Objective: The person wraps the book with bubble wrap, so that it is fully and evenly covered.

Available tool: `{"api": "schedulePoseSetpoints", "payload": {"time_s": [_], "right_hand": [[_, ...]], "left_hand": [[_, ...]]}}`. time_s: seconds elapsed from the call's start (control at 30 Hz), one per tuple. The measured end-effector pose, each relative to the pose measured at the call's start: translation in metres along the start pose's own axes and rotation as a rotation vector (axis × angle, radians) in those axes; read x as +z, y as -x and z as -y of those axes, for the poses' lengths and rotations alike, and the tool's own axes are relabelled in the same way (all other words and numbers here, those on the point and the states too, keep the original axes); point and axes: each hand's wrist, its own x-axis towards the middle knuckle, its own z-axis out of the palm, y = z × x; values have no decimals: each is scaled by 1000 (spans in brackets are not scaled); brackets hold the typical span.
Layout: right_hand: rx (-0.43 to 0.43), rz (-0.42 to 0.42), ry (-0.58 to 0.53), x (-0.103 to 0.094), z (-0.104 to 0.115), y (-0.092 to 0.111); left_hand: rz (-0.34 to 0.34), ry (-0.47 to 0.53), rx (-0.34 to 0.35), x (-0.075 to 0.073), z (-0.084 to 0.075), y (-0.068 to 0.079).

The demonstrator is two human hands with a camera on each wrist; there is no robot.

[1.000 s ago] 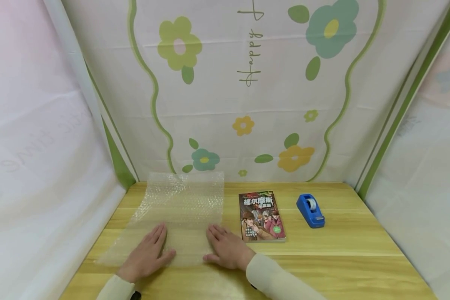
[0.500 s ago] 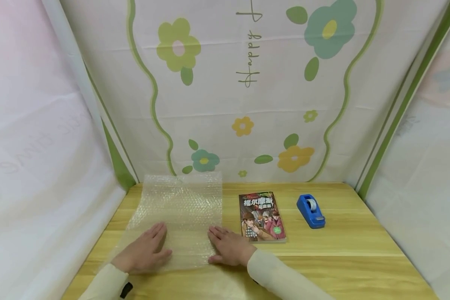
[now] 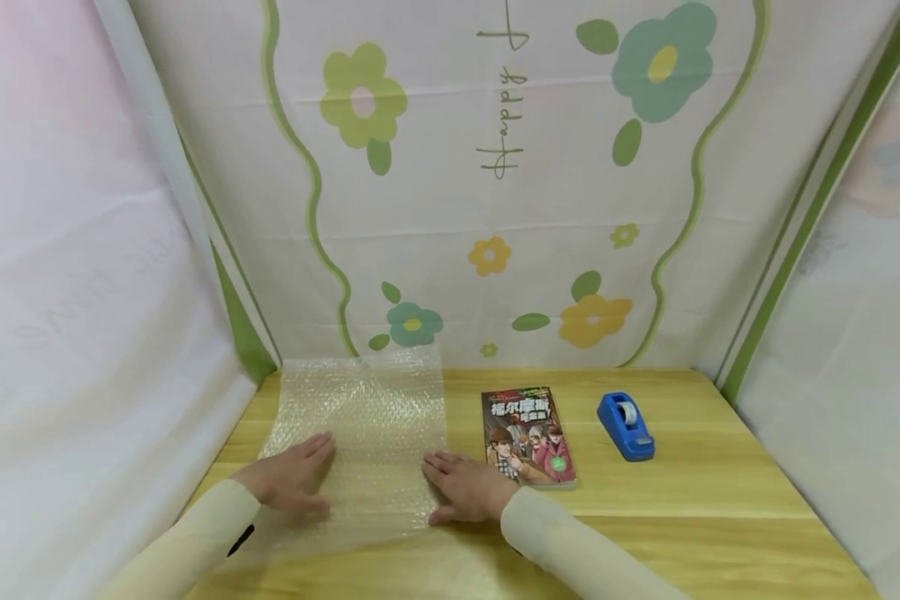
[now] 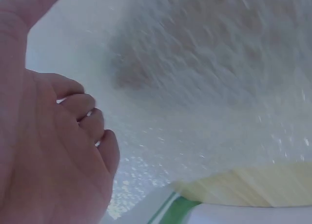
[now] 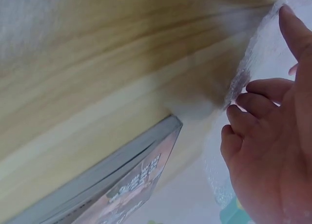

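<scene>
A clear sheet of bubble wrap point(image 3: 375, 417) lies on the wooden table, its far edge reaching up against the back cloth. My left hand point(image 3: 291, 475) rests on its left part, fingers extended and thumb spread. On the right edge lies my right hand point(image 3: 468, 488), fingers also extended. Both palms show in the wrist views, with the wrap point(image 4: 204, 121) beyond the left fingers and the wrap's edge point(image 5: 239, 80) at the right fingertips. Just right of that hand is a paperback book point(image 3: 528, 437) with an illustrated cover; the right forearm passes close to its near edge.
A blue tape dispenser point(image 3: 626, 427) with a roll of tape stands to the right of the book. White cloth with printed flowers point(image 3: 487, 254) encloses the table point(image 3: 690, 533) at the back and both sides.
My left hand has moved a little forward over the bubble wrap, and the sheet's left edge has swung inward. The right hand has shifted slightly right. Book and tape dispenser stay in place.
</scene>
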Motion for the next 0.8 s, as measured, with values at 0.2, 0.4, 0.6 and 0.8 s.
{"api": "schedulePoseSetpoints", "payload": {"time_s": [0.2, 0.4, 0.6, 0.8], "right_hand": [[-5, -5, 12, -1, -2, 2], [16, 10, 7, -4, 2, 2], [44, -16, 36, -8, 15, 0], [94, -50, 66, -9, 33, -6]], "left_hand": [[68, 85, -44, 4, 6, -5], [90, 107, -55, 8, 9, -8], [77, 109, -45, 10, 6, -8], [52, 101, -73, 14, -5, -11]]}}
